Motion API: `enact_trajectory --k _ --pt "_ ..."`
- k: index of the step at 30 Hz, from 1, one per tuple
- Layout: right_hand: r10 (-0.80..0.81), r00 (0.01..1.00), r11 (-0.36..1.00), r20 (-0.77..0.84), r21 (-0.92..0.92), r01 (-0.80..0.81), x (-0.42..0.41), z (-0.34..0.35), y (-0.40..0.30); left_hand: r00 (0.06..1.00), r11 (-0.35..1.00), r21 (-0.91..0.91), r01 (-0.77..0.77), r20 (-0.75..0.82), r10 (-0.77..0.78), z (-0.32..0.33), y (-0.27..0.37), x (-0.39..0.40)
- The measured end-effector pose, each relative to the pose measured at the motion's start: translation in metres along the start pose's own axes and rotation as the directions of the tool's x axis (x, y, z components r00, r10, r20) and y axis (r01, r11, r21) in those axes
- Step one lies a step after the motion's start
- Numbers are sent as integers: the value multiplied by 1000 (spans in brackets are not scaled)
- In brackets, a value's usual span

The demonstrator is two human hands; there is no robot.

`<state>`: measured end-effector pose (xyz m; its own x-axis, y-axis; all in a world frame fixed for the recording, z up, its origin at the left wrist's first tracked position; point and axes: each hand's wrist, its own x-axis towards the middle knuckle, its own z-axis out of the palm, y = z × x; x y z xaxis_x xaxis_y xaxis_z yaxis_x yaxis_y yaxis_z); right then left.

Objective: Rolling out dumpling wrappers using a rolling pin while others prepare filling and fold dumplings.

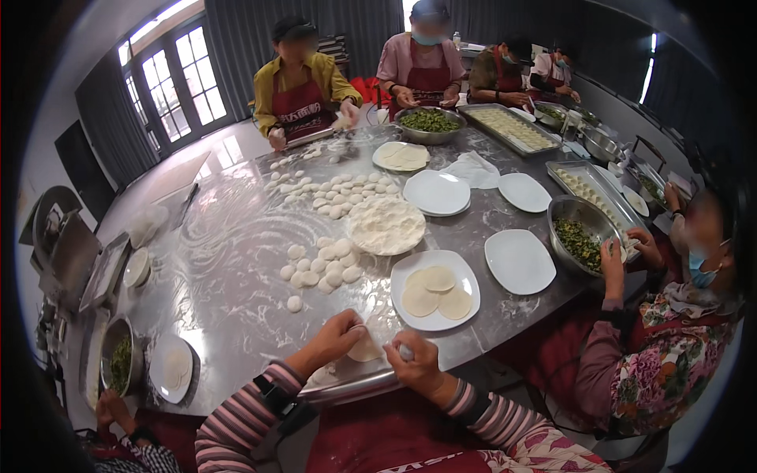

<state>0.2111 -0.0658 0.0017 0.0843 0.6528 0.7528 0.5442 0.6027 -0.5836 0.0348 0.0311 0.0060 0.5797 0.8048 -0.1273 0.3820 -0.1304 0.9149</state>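
Note:
At the near edge of the steel table [236, 331], my left hand [337, 340] pinches the edge of a round, thin dough wrapper [364, 349]. Close to its right side, my right hand [417, 360] is closed around a short pale rod, apparently a rolling pin [406, 353]; most of it is hidden in the fist. Just beyond my hands, a square white plate [405, 269] carries several flat dough wrappers [421, 300]. Left of that plate lie several small floured dough pieces [334, 277], beside a heaped dish of flour [387, 224].
White plates [520, 262] stand to the right. A co-worker there holds a wrapper over a steel bowl [553, 210] of chopped green filling. Across the table, a person in a yellow top [269, 88] handles dough. A tray of dumplings [508, 127] lies at the far right.

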Motion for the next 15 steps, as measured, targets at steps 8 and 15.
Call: enact_trajectory --k 8,15 --pt "61 998 970 31 233 -66 6 -1 4 980 808 -588 -39 -180 -83 15 22 114" --pt "55 997 977 63 201 -67 6 -2 13 685 822 525 222 -684 252 -75 -37 140"
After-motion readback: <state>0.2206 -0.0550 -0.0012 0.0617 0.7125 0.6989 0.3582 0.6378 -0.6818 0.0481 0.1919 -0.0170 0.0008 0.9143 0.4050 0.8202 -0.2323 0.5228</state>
